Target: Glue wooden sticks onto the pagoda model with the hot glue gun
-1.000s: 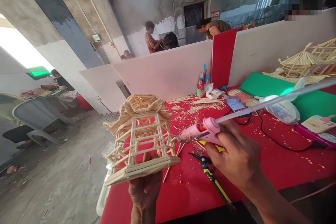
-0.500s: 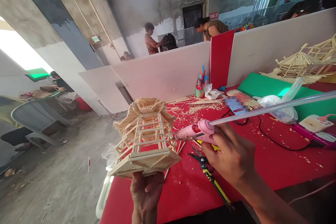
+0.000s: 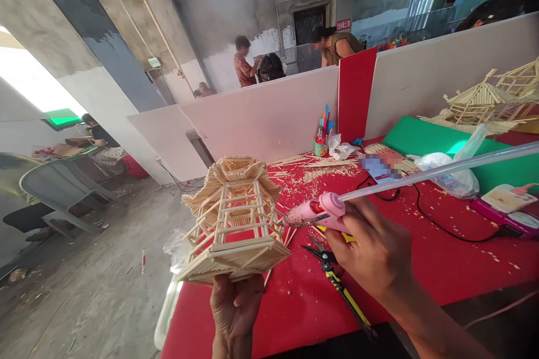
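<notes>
The left hand [image 3: 236,308] is closed from below on the flat base of a stick pavilion [image 3: 233,213], a small open-framed tower of pale wooden sticks with a flared, layered roof. It holds the pavilion in the air, tipped so the roof leans away from the viewer. Just right of the pavilion, the right hand [image 3: 374,249] is clenched round the handle of a pink glue gun [image 3: 318,213]. The nozzle points left at the pavilion's right-hand frame; whether it touches cannot be told. A long clear glue stick [image 3: 438,168] juts from the back of the gun, running up and away to the right of the pavilion. Below and right of the pavilion, under the right hand, yellow-handled cutters [image 3: 337,277] lie on a red table [image 3: 442,269] strewn with wood chips and loose sticks. Behind the pavilion stands a white partition [image 3: 269,118], with a cup of pens [image 3: 322,143] at its foot. Well to the right of the pavilion are a clear plastic bag [image 3: 450,176], a green board [image 3: 421,137] and more stick models [image 3: 484,101]. To the pavilion's left, on the floor, stands a grey plastic chair [image 3: 59,185].
</notes>
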`<state>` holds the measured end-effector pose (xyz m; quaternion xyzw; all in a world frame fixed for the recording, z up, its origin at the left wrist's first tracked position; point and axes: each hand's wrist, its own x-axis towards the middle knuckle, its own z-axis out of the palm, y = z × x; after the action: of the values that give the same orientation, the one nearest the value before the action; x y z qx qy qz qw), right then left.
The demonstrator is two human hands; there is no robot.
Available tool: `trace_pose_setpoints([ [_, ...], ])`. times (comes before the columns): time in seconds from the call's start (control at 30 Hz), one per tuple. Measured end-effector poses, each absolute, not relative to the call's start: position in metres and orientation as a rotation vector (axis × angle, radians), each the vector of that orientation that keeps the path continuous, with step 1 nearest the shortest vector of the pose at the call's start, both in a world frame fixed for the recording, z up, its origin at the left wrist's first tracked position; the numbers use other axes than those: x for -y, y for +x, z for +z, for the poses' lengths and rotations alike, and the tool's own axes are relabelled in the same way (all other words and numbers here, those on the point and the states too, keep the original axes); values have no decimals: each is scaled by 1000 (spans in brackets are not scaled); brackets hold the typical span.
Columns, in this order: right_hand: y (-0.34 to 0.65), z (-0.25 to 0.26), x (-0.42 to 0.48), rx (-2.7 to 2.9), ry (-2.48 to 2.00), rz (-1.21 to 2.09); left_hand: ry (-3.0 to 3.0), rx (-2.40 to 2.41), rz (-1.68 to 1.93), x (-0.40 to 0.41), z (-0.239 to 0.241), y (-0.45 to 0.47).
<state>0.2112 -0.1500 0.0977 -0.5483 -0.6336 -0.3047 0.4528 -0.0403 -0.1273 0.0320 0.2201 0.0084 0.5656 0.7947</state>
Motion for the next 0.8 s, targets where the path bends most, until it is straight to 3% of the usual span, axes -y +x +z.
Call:
trace_pose_setpoints([
  [0.8,211,95,148,1560,-1367,-777,441,-41,1240,129,30,-40],
])
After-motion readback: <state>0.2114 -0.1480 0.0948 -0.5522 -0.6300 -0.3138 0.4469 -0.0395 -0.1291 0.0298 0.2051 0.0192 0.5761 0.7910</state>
